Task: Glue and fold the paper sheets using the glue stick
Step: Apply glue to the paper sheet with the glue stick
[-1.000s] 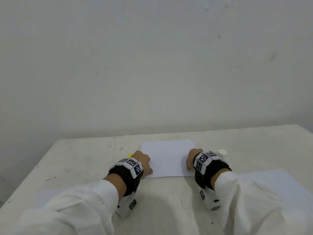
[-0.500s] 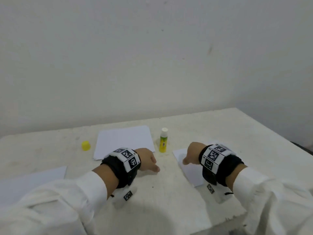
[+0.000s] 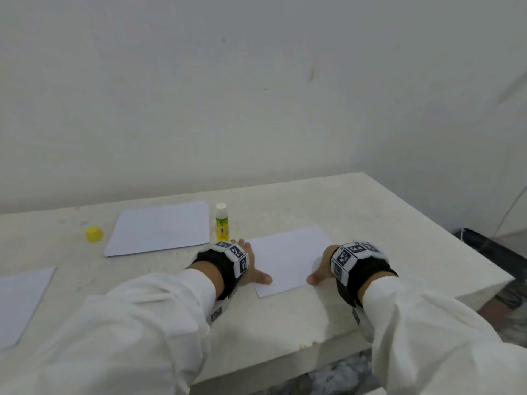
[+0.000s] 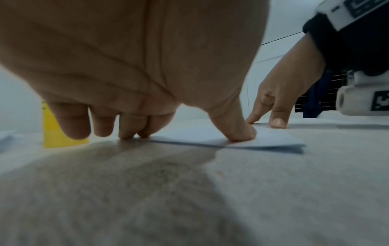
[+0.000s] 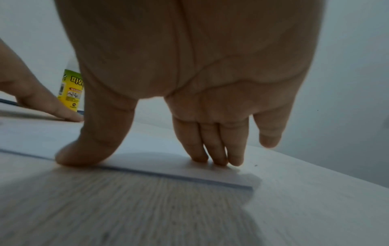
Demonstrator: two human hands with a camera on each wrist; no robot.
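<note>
Both hands down on the folded paper sheet (image 3: 288, 259), near the desk's (image 3: 370, 212) right front corner. Left hand (image 3: 251, 266) at its left edge: thumb tip and two fingertips press it flat, other fingers loosely bent, nothing gripped. Right hand (image 3: 320, 269) at its right edge: thumb (image 5: 84, 149) and three straight fingers (image 5: 212, 149) press down, little finger lifted clear, nothing gripped either. Both wrists wear black straps with white marker blocks; white sleeves.

Sheet is white, thin, rectangular; left wrist view shows doubled layers at its near corner. Desk top is matte off-white, slightly mottled.

Glue stick (image 3: 222, 226) stands upright just beyond the left hand, uncapped, yellow-green label, white top. Its yellow cap (image 3: 94, 234) sits well apart toward the back left. A second white sheet (image 3: 159, 228) lies flat between cap and stick; a third sheet (image 3: 17, 303) at the left edge. Plain white wall behind
</note>
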